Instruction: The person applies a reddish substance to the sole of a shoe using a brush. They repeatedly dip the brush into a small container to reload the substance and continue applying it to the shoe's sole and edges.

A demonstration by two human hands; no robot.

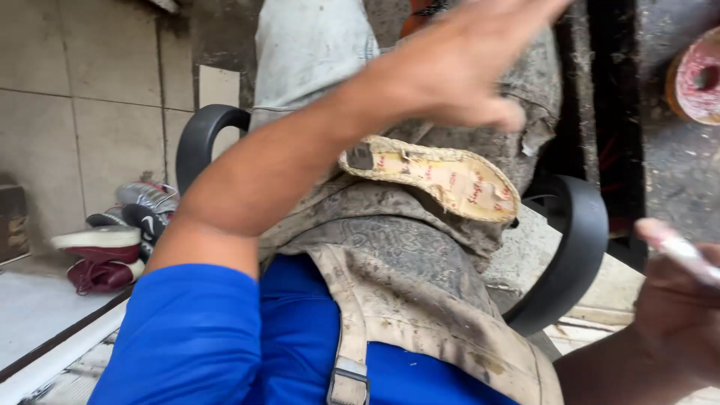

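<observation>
Resting on the apron, a worn yellowish insole (439, 175)

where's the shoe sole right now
In the head view, the shoe sole lies centre frame on the dirty apron over the lap, just below the raised left hand.

Blue sleeve (187, 337); soiled grey apron (405, 300)

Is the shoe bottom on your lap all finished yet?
Not finished, it seems. The sole lies bare on the dirty apron, joined to no shoe. The left hand is lifted above it, open. The right hand holds a thin whitish tool. Shoes wait on the floor.
</observation>
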